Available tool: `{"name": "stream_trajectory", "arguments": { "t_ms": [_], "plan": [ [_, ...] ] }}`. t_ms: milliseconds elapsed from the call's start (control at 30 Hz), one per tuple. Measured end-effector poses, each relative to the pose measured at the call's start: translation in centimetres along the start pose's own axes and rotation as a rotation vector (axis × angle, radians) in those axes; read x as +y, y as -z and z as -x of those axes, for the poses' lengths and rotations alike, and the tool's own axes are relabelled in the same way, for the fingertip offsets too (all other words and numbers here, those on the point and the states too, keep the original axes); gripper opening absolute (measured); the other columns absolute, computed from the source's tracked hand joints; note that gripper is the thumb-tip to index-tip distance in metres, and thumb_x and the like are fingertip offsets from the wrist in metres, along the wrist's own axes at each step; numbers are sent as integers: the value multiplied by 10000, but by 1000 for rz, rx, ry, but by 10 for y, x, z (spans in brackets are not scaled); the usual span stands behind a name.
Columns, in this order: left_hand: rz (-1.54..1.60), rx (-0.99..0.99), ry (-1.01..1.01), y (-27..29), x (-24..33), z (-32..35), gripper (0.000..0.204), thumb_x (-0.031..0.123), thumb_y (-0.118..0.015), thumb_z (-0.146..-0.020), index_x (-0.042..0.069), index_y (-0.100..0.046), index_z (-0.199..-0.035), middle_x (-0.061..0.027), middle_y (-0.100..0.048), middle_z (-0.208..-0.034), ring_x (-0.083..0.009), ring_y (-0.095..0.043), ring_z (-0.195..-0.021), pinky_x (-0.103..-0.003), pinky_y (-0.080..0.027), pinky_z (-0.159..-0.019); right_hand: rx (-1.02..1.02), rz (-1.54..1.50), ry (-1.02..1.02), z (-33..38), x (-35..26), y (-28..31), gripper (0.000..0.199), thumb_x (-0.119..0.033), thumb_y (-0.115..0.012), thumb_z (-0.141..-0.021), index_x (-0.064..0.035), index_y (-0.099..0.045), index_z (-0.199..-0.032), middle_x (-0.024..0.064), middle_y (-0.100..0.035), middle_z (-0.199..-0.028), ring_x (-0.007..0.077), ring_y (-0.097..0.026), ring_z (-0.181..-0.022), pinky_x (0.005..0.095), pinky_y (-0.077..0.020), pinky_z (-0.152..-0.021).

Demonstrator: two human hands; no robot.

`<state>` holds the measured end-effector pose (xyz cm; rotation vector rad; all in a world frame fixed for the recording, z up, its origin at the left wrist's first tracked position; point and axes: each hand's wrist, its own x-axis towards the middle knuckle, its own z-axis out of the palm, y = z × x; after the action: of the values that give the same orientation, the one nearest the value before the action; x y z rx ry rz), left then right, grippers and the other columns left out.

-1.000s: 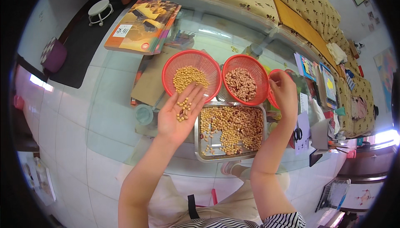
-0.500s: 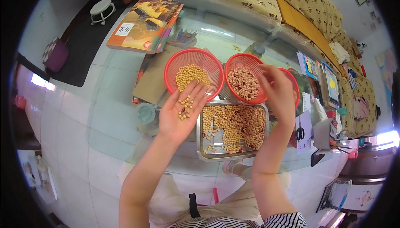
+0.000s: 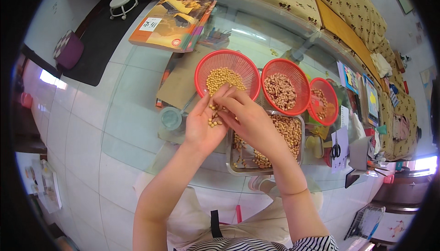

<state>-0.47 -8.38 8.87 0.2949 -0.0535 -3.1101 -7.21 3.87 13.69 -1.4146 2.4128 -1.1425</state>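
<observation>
While the glass table point(image 3: 256, 44) carries a metal tray point(image 3: 248, 154) at its near edge, 3 red baskets point(image 3: 247, 67) stand off the tray's far side. Returned from the baskets, the right hand point(image 3: 250, 115) brings narrowed fingers over the left hand point(image 3: 199, 127), cupped loosely around beans point(image 3: 213, 121), putting these within reach; whether 1 is pinched cannot be told.

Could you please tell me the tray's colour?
The tray is silver, clearest in the head view.

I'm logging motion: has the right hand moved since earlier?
Yes, the right hand moved leftward, from the rightmost red basket to the left hand.
</observation>
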Motion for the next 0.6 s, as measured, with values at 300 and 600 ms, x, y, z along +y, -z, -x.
{"name": "stream_trajectory", "arguments": {
  "t_ms": [300,600],
  "plan": [
    [47,4,-1,4,-2,0,526,294,-316,-1053,-29,-308,-1469,-149,-425,-1437,-242,-396,-1344,-386,-286,-1154,66,51,-29,-2,4,-6,169,-32,-637,-860,-19,-604,-1025,138,-596,-972,333,-635,-856,390,-525,-716],
    [80,36,-3,8,-2,-2,520,296,-306,-1056,-40,-316,-1453,-146,-417,-1424,-252,-382,-1344,-391,-274,-1170,134,85,-16,-3,9,-4,178,-11,-600,-859,-7,-584,-1036,151,-579,-952,347,-626,-845,409,-528,-697]
  ]
}}
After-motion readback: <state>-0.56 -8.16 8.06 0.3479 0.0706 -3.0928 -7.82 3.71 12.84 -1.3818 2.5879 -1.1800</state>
